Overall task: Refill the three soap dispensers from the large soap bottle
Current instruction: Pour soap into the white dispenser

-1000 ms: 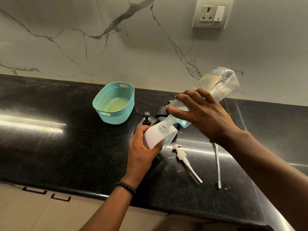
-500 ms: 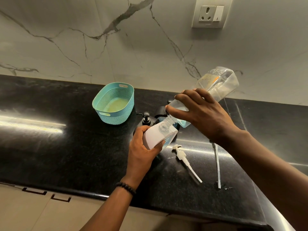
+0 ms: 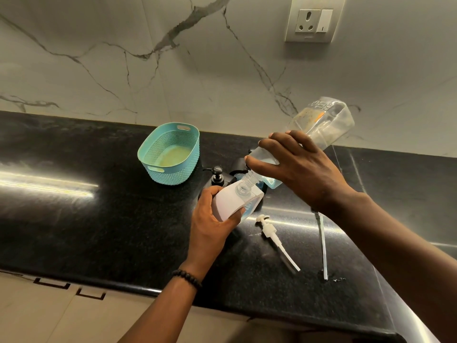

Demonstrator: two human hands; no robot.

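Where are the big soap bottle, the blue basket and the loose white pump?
Big soap bottle (image 3: 329,120): head view, on its clear raised base.
Blue basket (image 3: 173,170): head view, on its front wall.
Loose white pump (image 3: 269,230): head view, on its collar.

Open black countertop (image 3: 74,219) left of the teal basket (image 3: 170,154) and along the front edge. Obstructions: black dispenser (image 3: 217,175) close behind the left hand (image 3: 210,226); loose white pump (image 3: 274,237) and long dip tube (image 3: 322,246) lying right of centre
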